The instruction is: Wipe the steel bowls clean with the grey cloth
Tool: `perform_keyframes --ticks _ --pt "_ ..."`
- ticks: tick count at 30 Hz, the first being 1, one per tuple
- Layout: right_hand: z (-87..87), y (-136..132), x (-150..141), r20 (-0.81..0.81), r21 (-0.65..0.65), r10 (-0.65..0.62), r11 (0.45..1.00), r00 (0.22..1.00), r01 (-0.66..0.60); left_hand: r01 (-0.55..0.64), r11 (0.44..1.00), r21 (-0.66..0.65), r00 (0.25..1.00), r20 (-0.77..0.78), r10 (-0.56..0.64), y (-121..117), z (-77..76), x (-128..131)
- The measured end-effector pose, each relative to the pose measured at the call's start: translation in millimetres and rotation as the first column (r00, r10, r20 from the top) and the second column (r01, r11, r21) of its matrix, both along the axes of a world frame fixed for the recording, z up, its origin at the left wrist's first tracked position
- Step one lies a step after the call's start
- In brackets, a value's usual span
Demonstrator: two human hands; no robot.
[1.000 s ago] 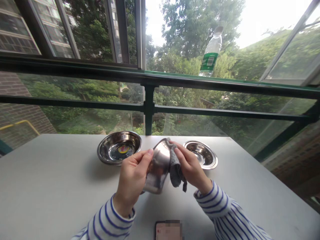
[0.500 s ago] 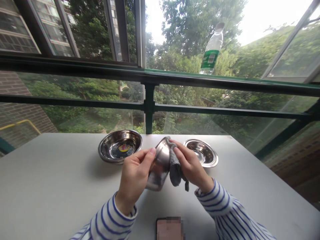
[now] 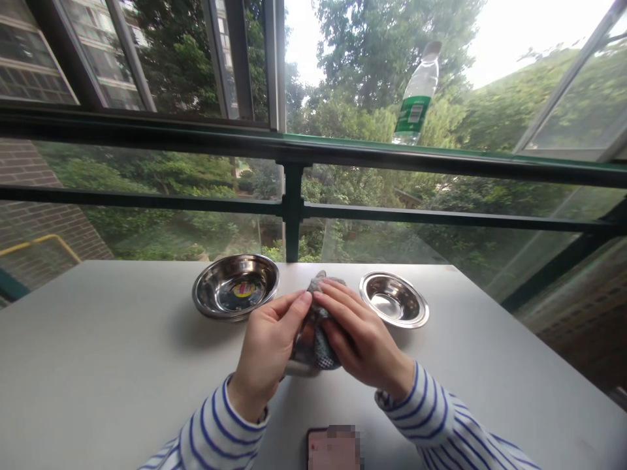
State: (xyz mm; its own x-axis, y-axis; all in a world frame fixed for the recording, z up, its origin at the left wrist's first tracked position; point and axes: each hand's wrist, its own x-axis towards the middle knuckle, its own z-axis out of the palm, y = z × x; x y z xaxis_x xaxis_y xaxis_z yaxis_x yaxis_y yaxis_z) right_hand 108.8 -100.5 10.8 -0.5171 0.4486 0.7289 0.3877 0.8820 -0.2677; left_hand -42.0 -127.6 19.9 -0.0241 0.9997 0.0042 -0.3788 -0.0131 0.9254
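Note:
My left hand (image 3: 267,346) grips a shiny metal bowl (image 3: 304,346) by its edge, thumb on top, tilted above the middle of the table. Pressed against the bowl's outside is a grey cloth (image 3: 325,352), which my right hand (image 3: 365,333) holds under its fingers. The two hands nearly meet at the bowl's upper edge, and together with the cloth they cover most of the bowl.
On the white table (image 3: 122,365) stand a larger metal bowl (image 3: 235,287) with a yellow sticker at left and a smaller metal bowl (image 3: 394,300) at right. A phone (image 3: 333,449) lies near the front. Beyond, a plastic bottle (image 3: 416,98) stands by the green railing (image 3: 294,153).
My right hand has slid the cloth left across the bowl's outside, toward my left hand, hiding more of the metal. My left hand keeps its grip, nearly in the same place.

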Motion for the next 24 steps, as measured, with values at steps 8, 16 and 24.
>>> perform_keyframes --ticks 8,16,24 --pt "-2.1 5 4 -0.110 -0.186 -0.143 0.975 0.984 0.120 -0.041 0.999 0.018 0.990 -0.132 0.043 -2 -1.5 0" --pt "1.0 -3 1 -0.021 -0.001 -0.010 1.000 1.000 0.010 0.035 0.999 0.008 0.988 -0.153 -0.034 -2 -1.0 0" --pt "0.3 4 6 -0.111 -0.209 -0.198 0.963 0.974 0.172 -0.035 0.998 0.052 0.969 -0.241 0.046 -9 12.0 1"
